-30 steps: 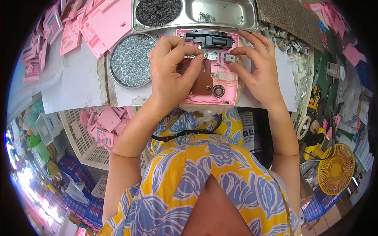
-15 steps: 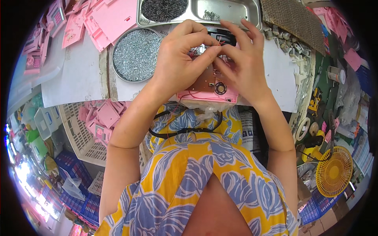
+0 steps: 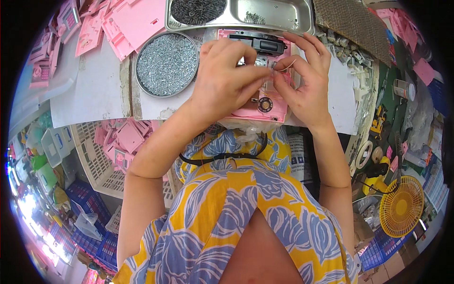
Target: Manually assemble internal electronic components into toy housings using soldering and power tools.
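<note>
A pink plastic casing (image 3: 282, 111) lies in front of me with its inside up. It carries a black mechanism block (image 3: 269, 45), a small round black speaker (image 3: 265, 104) and fine wires. Over its middle, my left hand (image 3: 229, 78) is closed, thumb and forefinger pinched on a thin wire. My right hand (image 3: 305, 87) pinches at the same spot with thumb and forefinger, its other fingers raised. A light-coloured length of the thin wire (image 3: 289, 65) curves up by the right fingertips. The left hand hides much of the casing's left side.
Left of the casing stands a round dish of small silver screws (image 3: 166, 65). A metal tray (image 3: 274, 10) behind holds dark springs and small metal parts. Pink panels (image 3: 130, 26) pile up at far left, white parts (image 3: 362, 87) at right. Below left is a pale crate (image 3: 101, 173).
Both hands have shifted slightly right and nearer to me, uncovering the black block and more of the casing. A curved wire now shows at the right fingertips.
</note>
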A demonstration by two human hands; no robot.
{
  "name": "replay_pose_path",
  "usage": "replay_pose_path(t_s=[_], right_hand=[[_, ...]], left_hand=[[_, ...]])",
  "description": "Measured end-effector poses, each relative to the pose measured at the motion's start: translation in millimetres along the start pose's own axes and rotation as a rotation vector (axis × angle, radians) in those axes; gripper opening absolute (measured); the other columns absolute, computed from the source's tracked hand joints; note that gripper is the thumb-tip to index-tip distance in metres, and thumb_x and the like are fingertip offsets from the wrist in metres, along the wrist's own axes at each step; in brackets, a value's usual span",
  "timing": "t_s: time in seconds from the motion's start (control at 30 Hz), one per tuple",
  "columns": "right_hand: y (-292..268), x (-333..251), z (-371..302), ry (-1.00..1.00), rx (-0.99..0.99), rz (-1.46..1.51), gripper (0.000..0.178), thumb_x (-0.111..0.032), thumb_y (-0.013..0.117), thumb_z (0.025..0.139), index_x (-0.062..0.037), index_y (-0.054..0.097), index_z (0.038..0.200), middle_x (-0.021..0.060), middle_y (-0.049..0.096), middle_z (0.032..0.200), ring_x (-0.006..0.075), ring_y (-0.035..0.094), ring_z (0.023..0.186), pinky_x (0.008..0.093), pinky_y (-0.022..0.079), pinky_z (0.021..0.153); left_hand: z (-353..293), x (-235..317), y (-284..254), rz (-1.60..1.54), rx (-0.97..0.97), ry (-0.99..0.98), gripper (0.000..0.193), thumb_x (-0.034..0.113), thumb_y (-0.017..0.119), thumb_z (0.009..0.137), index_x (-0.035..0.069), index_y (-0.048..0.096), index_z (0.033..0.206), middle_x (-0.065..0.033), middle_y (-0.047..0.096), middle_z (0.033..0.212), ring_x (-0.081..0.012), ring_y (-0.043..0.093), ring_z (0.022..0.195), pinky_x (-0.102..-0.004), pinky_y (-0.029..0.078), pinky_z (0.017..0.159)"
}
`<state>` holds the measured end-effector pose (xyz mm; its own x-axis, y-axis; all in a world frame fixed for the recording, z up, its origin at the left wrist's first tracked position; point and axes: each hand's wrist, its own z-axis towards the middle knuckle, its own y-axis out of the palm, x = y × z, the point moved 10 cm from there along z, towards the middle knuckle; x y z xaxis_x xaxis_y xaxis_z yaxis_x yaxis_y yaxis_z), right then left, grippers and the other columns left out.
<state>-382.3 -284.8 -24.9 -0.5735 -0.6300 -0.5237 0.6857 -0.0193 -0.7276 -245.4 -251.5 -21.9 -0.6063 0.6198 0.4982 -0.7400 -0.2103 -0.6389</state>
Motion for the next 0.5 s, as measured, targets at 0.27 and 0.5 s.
replay_pose_path(t_s=[0.27,0.5], right_hand=[[-4,-4,1,-0.067,-0.021,0.042,0.014,-0.009,0.077,0.069,-0.0129,0.072,0.082,0.0074,0.063,0.135,0.0388,0.043,0.134,0.0488,0.038,0.108],[-27,-8,6,-0.093,-0.015,0.103,0.016,-0.008,0.079,0.067,-0.014,0.073,0.081,0.0065,0.066,0.133,0.0358,0.046,0.133,0.0472,0.037,0.11]], left_hand=[[-27,-22,-30,0.392,0.079,-0.302,0.015,0.013,0.078,0.081,0.008,0.07,0.094,-0.0062,0.06,0.109,-0.0284,0.055,0.095,-0.0446,0.036,0.094],[8,-1,17,-0.425,-0.126,-0.384,0.022,0.007,0.063,0.096,0.0,0.068,0.116,-0.0094,0.067,0.101,-0.0141,0.063,0.073,-0.0301,0.054,0.068]])
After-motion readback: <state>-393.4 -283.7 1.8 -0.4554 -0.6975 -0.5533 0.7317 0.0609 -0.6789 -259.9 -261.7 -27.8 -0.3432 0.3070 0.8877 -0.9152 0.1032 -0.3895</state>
